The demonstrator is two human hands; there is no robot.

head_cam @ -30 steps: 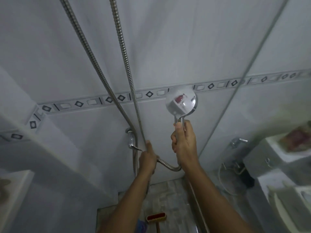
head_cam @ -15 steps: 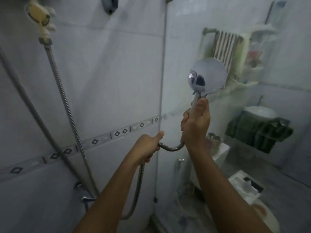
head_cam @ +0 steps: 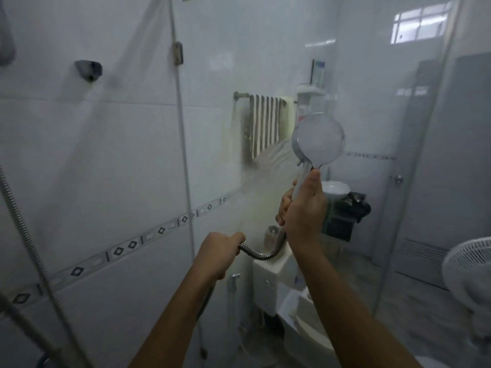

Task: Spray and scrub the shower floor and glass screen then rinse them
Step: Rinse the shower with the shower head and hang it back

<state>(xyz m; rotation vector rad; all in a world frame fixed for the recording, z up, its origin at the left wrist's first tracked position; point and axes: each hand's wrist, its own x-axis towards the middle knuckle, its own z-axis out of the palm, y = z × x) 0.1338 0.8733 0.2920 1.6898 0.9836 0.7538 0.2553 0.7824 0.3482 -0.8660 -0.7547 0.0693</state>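
Glass screen (head_cam: pixel 239 128) ahead; right hand (head_cam: pixel 303 208) grips shower head (head_cam: pixel 317 140).

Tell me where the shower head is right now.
In the head view, the shower head is right of centre, held up by the right hand against the glass screen, with the striped towel behind the glass to its left.

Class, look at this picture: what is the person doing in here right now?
A person is rinsing the glass screen of a shower. The right hand grips the handle of a chrome shower head, held up, with water spraying leftward onto the glass in front of a striped towel hanging beyond it. The left hand holds the metal hose lower down, which curves up to the handle.
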